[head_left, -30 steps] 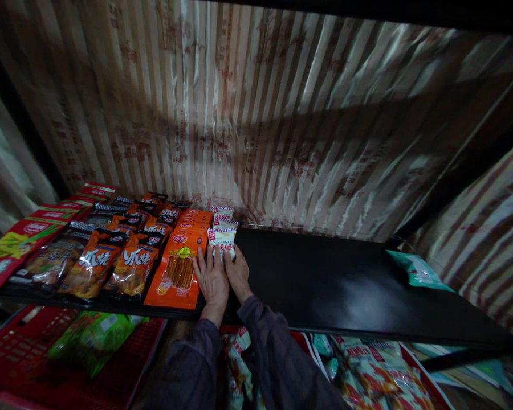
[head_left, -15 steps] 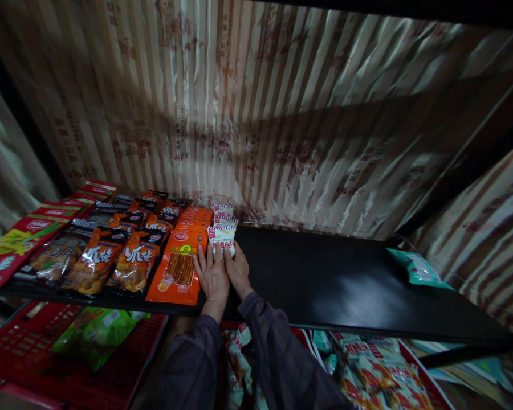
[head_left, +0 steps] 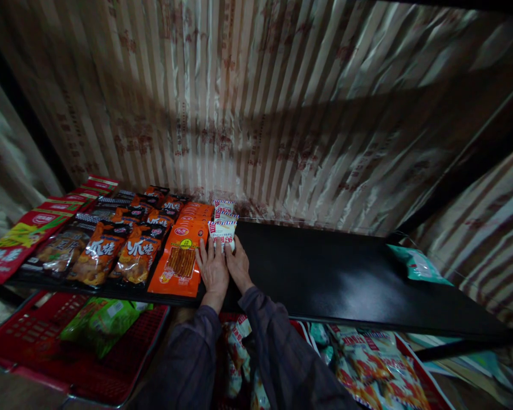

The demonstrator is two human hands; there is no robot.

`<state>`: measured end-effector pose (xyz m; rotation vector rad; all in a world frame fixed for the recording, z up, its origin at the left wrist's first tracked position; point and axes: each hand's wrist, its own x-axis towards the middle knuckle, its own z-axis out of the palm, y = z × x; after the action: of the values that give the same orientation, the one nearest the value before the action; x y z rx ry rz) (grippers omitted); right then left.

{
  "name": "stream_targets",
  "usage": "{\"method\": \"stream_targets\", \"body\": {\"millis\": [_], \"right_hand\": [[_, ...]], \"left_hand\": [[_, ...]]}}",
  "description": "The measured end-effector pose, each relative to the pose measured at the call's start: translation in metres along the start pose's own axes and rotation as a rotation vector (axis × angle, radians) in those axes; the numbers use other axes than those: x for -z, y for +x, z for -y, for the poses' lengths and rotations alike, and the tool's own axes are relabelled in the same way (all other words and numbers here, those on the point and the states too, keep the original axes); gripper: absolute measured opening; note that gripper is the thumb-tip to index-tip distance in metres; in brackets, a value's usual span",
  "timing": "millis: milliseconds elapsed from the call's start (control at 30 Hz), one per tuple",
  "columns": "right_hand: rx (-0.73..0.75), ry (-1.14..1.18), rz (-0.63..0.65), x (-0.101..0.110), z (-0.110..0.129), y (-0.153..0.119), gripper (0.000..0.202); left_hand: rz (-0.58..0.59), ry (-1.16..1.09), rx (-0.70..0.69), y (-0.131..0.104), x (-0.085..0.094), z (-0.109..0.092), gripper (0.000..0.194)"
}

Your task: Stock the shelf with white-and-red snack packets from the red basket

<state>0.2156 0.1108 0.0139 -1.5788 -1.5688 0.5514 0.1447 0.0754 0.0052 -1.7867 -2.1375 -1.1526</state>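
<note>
Here, both hands are working at the white packet (head_left: pixel 222 229), which is lying at the front of a short row of similar packets (head_left: pixel 224 205), right beside the orange packs (head_left: pixel 180 261) on the black shelf (head_left: pixel 308 273). The left hand (head_left: pixel 215 274) is lying open, its fingers spreading forward and their tips touching the packet's near part. The right hand (head_left: pixel 239 266) is angling in at the packet's right edge, fingers together and slightly bending; whether it is pinching the edge, I cannot tell. Further left, black-and-orange bags (head_left: pixel 137 256), brown snack bags (head_left: pixel 60 251) and red packs (head_left: pixel 19 242) are lining up. A teal packet (head_left: pixel 419 266) is resting at the far right. Below, a red basket (head_left: pixel 34 360) is holding a green bag (head_left: pixel 105 326).
</note>
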Motion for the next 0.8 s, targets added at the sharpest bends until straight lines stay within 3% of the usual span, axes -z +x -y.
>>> {"method": "stream_targets", "body": {"millis": [467, 800], "right_hand": [[0.037, 0.072, -0.128, -0.0015, -0.0009, -0.0087, 0.052], [-0.026, -0.016, -0.018, 0.0012, 0.0015, -0.0068, 0.053]], "left_hand": [[0.035, 0.002, -0.002, -0.0001, 0.0019, -0.0010, 0.048], [0.028, -0.004, 0.006, 0.0005, -0.0007, -0.0001, 0.047]]}}
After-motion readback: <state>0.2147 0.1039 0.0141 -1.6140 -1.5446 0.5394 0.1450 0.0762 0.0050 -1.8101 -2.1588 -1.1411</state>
